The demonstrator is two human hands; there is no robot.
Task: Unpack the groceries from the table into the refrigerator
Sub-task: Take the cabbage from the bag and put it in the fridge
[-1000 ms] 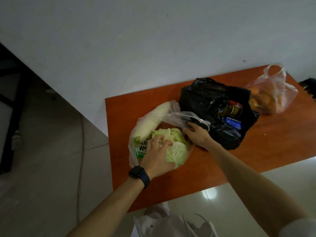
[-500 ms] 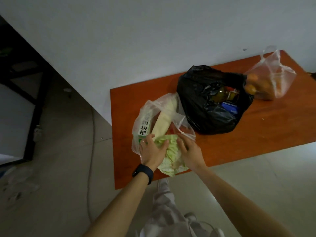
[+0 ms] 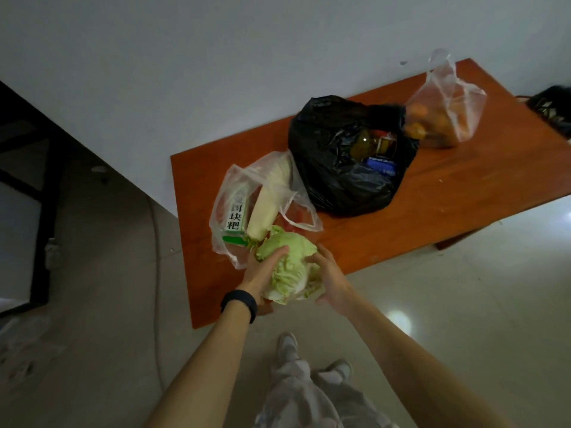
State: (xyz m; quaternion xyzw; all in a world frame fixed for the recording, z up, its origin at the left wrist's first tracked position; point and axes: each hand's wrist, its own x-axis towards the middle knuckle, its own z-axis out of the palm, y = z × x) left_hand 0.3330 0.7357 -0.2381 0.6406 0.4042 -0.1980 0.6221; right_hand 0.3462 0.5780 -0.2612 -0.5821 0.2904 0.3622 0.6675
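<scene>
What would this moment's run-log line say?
cabbage: outside clear bag | left hand: holds cabbage | right hand: holds cabbage | radish: in bag

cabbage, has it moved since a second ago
Yes. The cabbage has come out of the clear bag toward the near edge of the table, now held between the left hand and right hand; earlier it lay inside the bag.

a plain black band, watch-like, wraps the wrist behind the left hand. both forearms are bare. lower down, loose, crumpled pale grey trousers and a pair of light-coloured shoes.
</scene>
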